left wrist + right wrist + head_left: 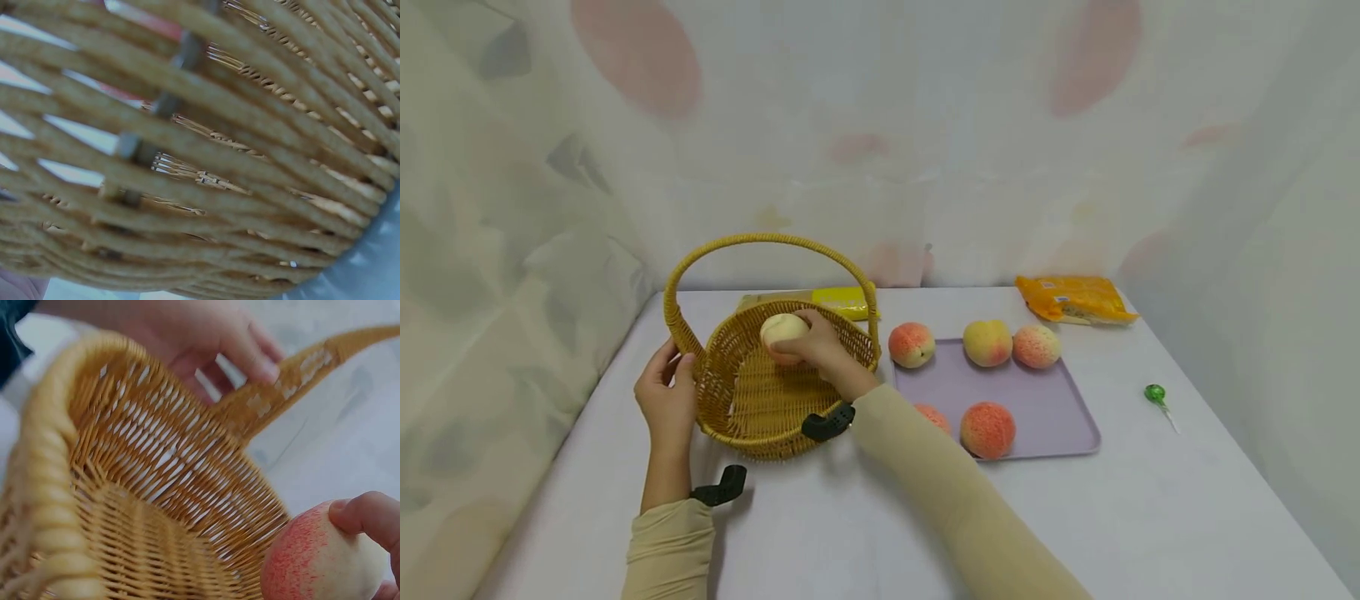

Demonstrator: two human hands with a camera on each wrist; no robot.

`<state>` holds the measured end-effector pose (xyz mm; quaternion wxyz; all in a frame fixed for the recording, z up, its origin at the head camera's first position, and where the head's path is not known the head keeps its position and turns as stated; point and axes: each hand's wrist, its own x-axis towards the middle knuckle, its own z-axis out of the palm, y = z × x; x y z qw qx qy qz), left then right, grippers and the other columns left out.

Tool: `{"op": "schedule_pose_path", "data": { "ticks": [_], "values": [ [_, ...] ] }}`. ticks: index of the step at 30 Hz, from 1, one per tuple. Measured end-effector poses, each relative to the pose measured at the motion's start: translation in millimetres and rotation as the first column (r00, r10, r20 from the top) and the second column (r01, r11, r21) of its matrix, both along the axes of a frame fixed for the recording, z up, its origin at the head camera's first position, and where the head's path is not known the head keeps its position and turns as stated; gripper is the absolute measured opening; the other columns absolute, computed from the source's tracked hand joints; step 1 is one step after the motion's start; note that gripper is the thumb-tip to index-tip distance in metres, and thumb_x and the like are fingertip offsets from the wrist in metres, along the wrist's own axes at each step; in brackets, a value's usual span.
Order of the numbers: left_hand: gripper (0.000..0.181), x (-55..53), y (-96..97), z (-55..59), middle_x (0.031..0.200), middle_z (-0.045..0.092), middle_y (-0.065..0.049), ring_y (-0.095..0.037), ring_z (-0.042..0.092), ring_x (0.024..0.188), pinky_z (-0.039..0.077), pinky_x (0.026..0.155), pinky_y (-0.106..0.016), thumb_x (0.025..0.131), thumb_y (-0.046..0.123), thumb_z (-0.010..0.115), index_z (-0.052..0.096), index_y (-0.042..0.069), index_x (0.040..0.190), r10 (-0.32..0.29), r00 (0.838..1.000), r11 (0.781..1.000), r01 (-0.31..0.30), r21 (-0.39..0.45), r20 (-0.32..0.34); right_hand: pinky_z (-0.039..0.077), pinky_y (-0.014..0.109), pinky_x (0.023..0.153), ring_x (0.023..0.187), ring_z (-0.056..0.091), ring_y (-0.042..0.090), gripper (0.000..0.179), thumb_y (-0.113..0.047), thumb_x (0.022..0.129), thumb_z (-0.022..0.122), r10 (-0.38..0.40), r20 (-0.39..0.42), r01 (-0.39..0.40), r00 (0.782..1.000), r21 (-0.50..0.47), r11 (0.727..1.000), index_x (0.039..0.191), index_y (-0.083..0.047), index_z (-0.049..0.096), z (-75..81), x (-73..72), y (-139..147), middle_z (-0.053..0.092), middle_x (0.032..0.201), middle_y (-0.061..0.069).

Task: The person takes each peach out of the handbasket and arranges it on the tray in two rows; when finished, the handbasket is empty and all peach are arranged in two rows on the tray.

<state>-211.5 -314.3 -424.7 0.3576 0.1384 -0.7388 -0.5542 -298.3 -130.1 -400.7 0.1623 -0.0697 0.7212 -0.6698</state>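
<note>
A yellow-brown wicker basket with a tall arched handle stands at the left of the table. My left hand holds its left side at the foot of the handle; in the right wrist view the thumb lies against the handle. Inside the basket's opening, my right hand grips a pale peach with a red blush, thumb on one side. The right wrist view shows this peach above the woven bottom. Only the basket's weave fills the left wrist view, with a sliver of hand at the lower left.
Right of the basket lies a lilac tray with several peaches on it or at its edge, including a red one. An orange packet, a yellow packet behind the basket and a green lollipop lie around.
</note>
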Motion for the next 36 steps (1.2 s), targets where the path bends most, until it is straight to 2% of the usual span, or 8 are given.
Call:
{"op": "schedule_pose_path", "data": {
  "ticks": [3,8,14,17,19,26,30,36],
  "values": [
    [0.034,0.6,-0.1,0.0,0.118,0.06,-0.005,-0.008,0.057,0.105,0.044,0.08,-0.015,0.092,0.015,0.056,0.059,0.015,0.126,0.012,1.0,1.0,-0.012,-0.009,0.008,0.049,0.048,0.081,0.1,0.053,0.023,0.069,-0.013,0.075,0.077,0.037,-0.04,-0.037,0.999,-0.013,0.999,0.135,-0.014,0.044,10.4,8.0,9.7,0.048,0.125,0.008],
    [0.034,-0.8,-2.1,-1.4,0.117,0.06,-0.003,-0.007,0.057,0.104,0.044,0.079,-0.014,0.092,0.014,0.057,0.059,0.014,0.125,0.018,1.0,1.0,-0.018,0.013,0.008,0.048,0.034,0.079,0.102,0.053,0.017,0.069,-0.019,0.073,0.079,0.084,-0.159,-0.073,0.984,0.076,0.994,0.133,-0.02,0.046,23.8,26.6,39.6,0.049,0.125,0.0],
    [0.034,-2.7,-3.7,-0.8,0.117,0.061,-0.001,-0.006,0.057,0.102,0.044,0.079,-0.014,0.091,0.013,0.057,0.059,0.014,0.125,0.029,1.0,0.999,-0.029,0.021,0.012,0.048,0.037,0.082,0.107,0.051,0.022,0.066,-0.015,0.074,0.077,0.166,-0.234,-0.15,0.958,0.083,0.985,0.132,-0.022,0.046,40.5,53.4,98.5,0.045,0.128,0.0],
    [0.034,-2.0,-3.1,-0.4,0.117,0.061,-0.001,-0.005,0.057,0.101,0.044,0.08,-0.014,0.091,0.013,0.057,0.06,0.014,0.125,0.032,0.999,0.999,-0.032,0.013,0.011,0.048,0.037,0.082,0.11,0.049,0.026,0.067,-0.014,0.075,0.076,0.175,-0.248,-0.161,0.953,0.074,0.984,0.133,-0.023,0.044,42.6,64.4,134.5,0.041,0.131,0.001],
    [0.034,-1.2,-3.3,-1.1,0.116,0.061,-0.001,-0.005,0.057,0.101,0.044,0.08,-0.014,0.091,0.012,0.057,0.06,0.013,0.125,0.034,0.999,0.999,-0.034,0.01,0.006,0.048,0.038,0.081,0.111,0.049,0.028,0.068,-0.011,0.075,0.076,0.166,-0.251,-0.156,0.954,0.057,0.986,0.134,-0.023,0.044,41.0,69.9,159.2,0.039,0.133,0.001],
    [0.033,0.6,-4.8,-1.6,0.114,0.061,0.001,-0.004,0.057,0.099,0.043,0.078,-0.012,0.091,0.012,0.057,0.06,0.012,0.125,0.039,0.999,0.999,-0.039,0.008,0.013,0.047,0.036,0.082,0.108,0.047,0.032,0.07,-0.007,0.077,0.074,0.07,-0.297,-0.037,0.952,0.115,0.993,0.138,-0.016,0.04,25.5,83.5,245.8,0.037,0.136,0.007],
    [0.033,-0.1,-4.7,-1.2,0.113,0.061,0.002,-0.003,0.057,0.098,0.043,0.076,-0.01,0.091,0.012,0.058,0.06,0.012,0.124,0.04,0.999,0.999,-0.04,-0.003,0.017,0.047,0.033,0.082,0.107,0.045,0.032,0.07,-0.005,0.079,0.071,0.039,-0.287,-0.007,0.957,0.111,0.994,0.139,-0.011,0.037,10.0,90.9,289.5,0.032,0.138,0.01],
    [0.033,-4.3,-2.0,-4.9,0.111,0.061,0.002,-0.001,0.058,0.096,0.043,0.074,-0.01,0.09,0.01,0.058,0.061,0.011,0.123,0.014,1.0,1.0,-0.014,0.012,-0.005,0.049,0.027,0.077,0.104,0.047,0.027,0.068,-0.008,0.081,0.069,-0.003,-0.275,0.065,0.962,0.215,0.975,0.139,-0.009,0.034,-15.2,105.3,345.7,0.032,0.135,0.009]
  ]
}}
